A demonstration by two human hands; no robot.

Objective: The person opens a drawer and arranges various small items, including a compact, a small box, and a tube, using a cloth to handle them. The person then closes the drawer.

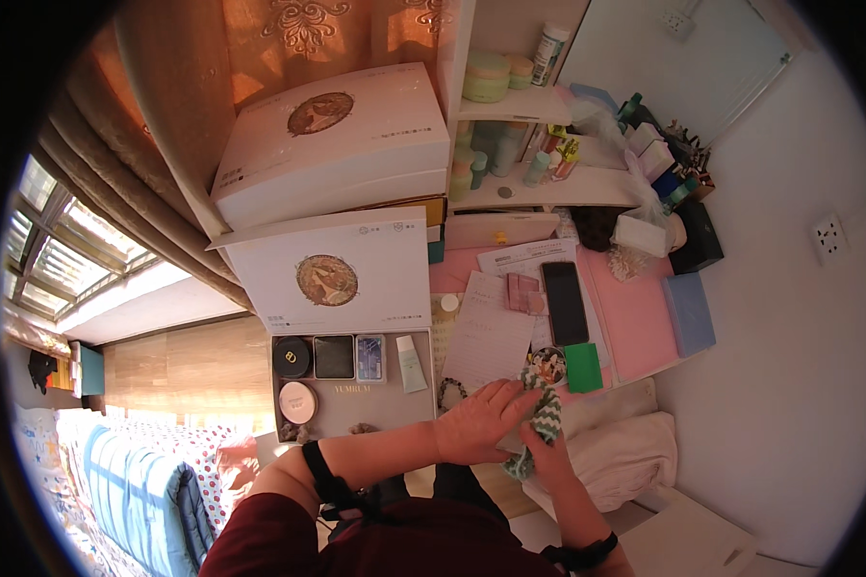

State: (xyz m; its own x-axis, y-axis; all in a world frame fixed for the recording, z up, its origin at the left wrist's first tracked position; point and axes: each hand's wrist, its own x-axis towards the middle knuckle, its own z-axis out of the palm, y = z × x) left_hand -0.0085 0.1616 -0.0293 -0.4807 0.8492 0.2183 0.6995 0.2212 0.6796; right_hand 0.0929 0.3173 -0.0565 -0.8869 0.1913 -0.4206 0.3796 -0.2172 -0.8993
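A green-and-white striped cloth item, bunched and narrow, hangs between my hands near the desk's front edge. My right hand grips it from below. My left hand reaches in from the left, its fingertips against the cloth's upper part; whether they pinch it is unclear. Just beyond the cloth lie a round container of small pieces and a green square. A black smartphone rests on papers, with pink compact-like cases beside it. A beaded bracelet lies beyond my left hand.
At left, an open white box holds round cases, a tube and other small items; a closed white box stands behind. Shelves with jars rise at the back. A blue box stands right, and a pale draped cloth lies near my right forearm.
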